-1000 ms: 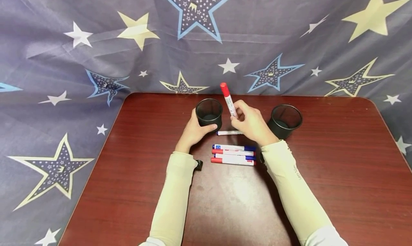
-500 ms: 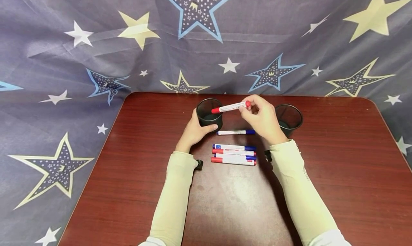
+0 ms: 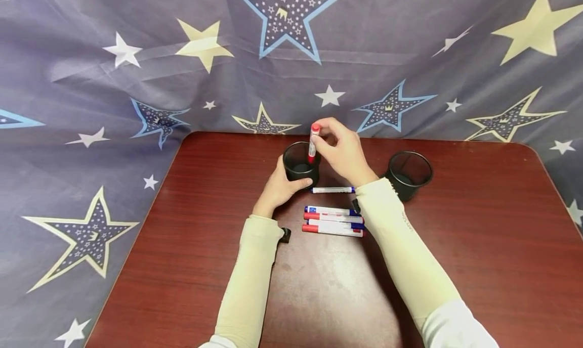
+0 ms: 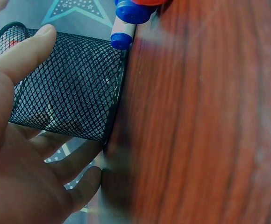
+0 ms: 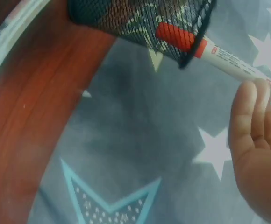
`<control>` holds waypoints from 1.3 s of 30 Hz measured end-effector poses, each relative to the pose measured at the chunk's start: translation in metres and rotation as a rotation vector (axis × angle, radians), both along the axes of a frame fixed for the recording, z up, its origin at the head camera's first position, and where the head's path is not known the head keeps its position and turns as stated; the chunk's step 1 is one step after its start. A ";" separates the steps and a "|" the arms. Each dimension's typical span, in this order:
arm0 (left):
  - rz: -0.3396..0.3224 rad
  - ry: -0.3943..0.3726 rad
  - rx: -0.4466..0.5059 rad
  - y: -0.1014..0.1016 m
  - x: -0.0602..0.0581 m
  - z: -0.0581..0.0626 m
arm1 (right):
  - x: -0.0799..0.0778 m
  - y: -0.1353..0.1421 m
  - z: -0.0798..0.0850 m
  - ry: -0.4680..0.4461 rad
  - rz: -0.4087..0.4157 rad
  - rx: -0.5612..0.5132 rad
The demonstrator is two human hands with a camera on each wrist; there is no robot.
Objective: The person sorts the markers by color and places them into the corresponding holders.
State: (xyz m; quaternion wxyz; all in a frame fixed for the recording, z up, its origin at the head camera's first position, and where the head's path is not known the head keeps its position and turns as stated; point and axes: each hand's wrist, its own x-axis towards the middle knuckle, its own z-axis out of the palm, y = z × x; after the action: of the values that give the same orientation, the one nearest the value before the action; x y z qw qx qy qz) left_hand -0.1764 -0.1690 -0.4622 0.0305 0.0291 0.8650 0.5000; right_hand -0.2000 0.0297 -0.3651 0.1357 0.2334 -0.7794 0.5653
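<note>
In the head view my left hand (image 3: 275, 190) holds a black mesh pen cup (image 3: 293, 161), upright on the table. The left wrist view shows its thumb across the near side of the mesh and its fingers around the other side. My right hand (image 3: 344, 151) pinches a red-capped whiteboard marker (image 3: 312, 148) near its upper end. The marker stands nearly upright, with its red cap inside the cup's rim. In the right wrist view that red cap (image 5: 175, 36) shows through the mesh. A blue marker (image 3: 332, 190) lies just in front of the cup.
Several red and blue markers (image 3: 332, 217) lie in a close row nearer the person. A second black mesh cup (image 3: 410, 173) stands to the right, beside the right forearm. Behind the brown table (image 3: 191, 236) hangs a grey cloth (image 3: 291, 90) with stars.
My right hand has moved left and tipped the marker from red cap up, through nearly level, to cap down inside the cup. The left hand keeps holding the cup.
</note>
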 end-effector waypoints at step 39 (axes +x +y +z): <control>-0.030 0.006 0.020 -0.001 -0.001 0.000 | -0.019 -0.040 -0.042 -0.063 -0.028 0.294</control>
State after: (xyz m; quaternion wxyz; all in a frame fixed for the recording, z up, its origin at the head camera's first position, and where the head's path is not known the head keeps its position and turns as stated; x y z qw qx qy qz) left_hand -0.1770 -0.1695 -0.4620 0.0353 0.0439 0.8595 0.5079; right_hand -0.2187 -0.0107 -0.4073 0.0834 0.2221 -0.8608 0.4502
